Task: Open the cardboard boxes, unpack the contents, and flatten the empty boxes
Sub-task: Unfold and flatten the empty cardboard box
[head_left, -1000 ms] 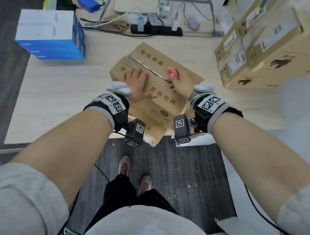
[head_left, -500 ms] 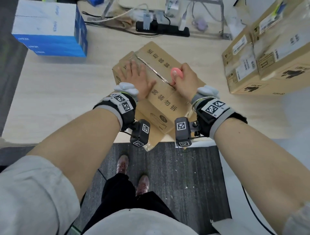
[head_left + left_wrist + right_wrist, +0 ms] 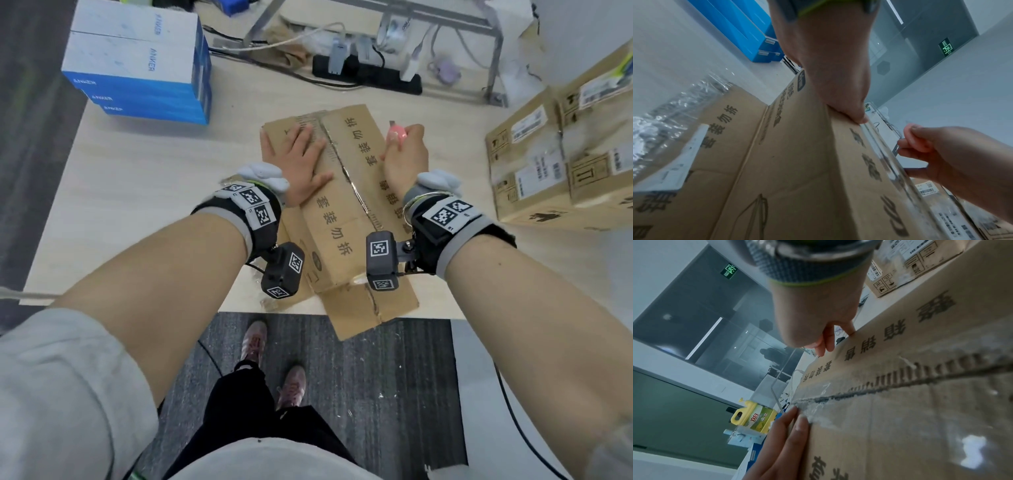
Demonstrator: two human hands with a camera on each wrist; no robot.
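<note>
A brown cardboard box (image 3: 342,219) with printed characters lies on the table, a taped seam (image 3: 337,154) running along its top. My left hand (image 3: 298,154) presses flat on the left flap, fingers straight. My right hand (image 3: 406,157) grips a pink box cutter (image 3: 395,132), held over the right flap, off the seam. In the left wrist view the right hand (image 3: 941,154) pinches the cutter with a short blade (image 3: 895,148) showing. The right wrist view shows the box top (image 3: 920,410) with the seam's tape looking slit and ragged, and my left fingers (image 3: 785,434) beside it.
Flattened cardboard (image 3: 370,308) lies under the box at the table's near edge, with clear plastic wrap (image 3: 674,113) beside it. Blue and white boxes (image 3: 137,68) are stacked at the back left, sealed cartons (image 3: 565,154) at the right, and a power strip (image 3: 366,73) with cables behind.
My right hand has drawn the cutter off the seam and over to the right flap. The left hand stays flat on the box, whose seam now points more straight away from me.
</note>
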